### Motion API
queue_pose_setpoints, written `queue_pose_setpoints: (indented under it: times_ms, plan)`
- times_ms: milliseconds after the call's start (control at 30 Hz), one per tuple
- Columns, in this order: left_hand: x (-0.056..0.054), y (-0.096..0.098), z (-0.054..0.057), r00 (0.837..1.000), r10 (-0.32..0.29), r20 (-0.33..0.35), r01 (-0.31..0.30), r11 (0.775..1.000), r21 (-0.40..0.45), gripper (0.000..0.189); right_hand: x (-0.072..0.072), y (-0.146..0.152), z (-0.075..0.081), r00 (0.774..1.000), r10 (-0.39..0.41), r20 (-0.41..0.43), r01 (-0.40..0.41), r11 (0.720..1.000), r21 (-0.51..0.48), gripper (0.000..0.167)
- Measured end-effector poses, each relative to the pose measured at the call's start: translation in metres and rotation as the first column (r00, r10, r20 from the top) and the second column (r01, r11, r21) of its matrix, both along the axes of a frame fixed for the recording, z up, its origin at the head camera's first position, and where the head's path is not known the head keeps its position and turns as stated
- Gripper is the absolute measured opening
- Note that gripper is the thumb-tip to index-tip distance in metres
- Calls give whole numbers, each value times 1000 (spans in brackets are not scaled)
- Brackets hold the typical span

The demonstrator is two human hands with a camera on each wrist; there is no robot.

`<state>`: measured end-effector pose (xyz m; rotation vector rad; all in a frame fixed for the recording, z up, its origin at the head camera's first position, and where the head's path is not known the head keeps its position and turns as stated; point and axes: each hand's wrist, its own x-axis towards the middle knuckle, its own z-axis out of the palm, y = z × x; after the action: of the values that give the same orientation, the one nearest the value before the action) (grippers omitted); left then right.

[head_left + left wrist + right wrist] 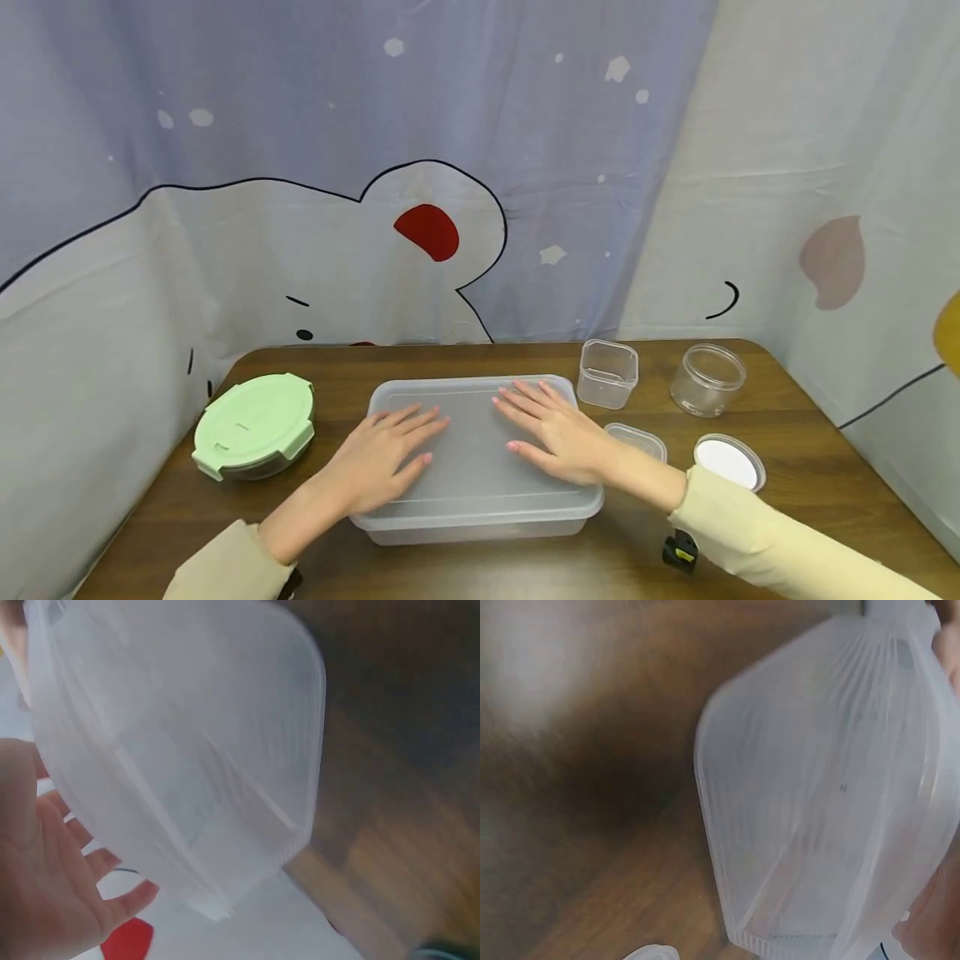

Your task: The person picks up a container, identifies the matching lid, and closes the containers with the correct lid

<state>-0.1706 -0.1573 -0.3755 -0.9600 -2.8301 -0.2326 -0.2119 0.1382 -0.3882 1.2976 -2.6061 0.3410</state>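
Observation:
A large rectangular frosted plastic food container [480, 531] stands at the front middle of the table, its translucent lid [480, 425] on top. My left hand [382, 462] is over the lid's left part, fingers straight and spread. Over the right part lies my right hand [558, 433], palm down with fingers extended toward the middle. Neither hand grips anything. In the left wrist view, the container's side [187, 750] fills the middle, with the left hand's spread fingers [131, 900] along the lid. The right wrist view shows the container's ribbed wall [795, 787] from the side.
At the left sits a round container with a green clip lid [258, 417]. To the right are a small square clear tub [607, 375], a round clear jar [707, 383], a small clear lid [641, 440] and a round white-topped lid [727, 462]. A patterned curtain [570, 167] hangs behind the table.

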Motion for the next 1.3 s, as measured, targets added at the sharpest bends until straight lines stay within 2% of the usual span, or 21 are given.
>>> queue_pose_setpoints:
  times_ms: [100,300,467,633,833,1000,1200,1300]
  plan:
    - [-12,-2,2,999,38,3,-38,999,9,50,10,3,1,998,53,-17,-52,998,21,60]
    - [-31,-7,-1,997,71,33,-72,997,30,56,26,9,-3,994,107,-16,-105,991,86,62]
    - [-42,-9,-12,996,82,42,-84,995,52,57,31,13,-6,993,117,-12,-115,987,109,64]
    - [-45,-12,-25,996,88,0,-88,993,74,56,33,14,-9,993,115,-11,-114,989,95,63]
    - [-39,-14,-28,996,87,-29,-83,991,106,55,34,14,-11,994,107,-27,-105,992,74,63]
    - [-23,-15,-26,998,65,-11,-64,993,100,56,35,14,-11,995,97,-32,-94,992,82,62]
    - [-2,-12,-27,999,29,-23,-26,993,112,57,34,14,-12,995,89,-36,-86,993,81,60]
    - [5,-9,-29,999,28,-29,-24,991,130,57,34,15,-13,995,91,-41,-88,993,78,59]
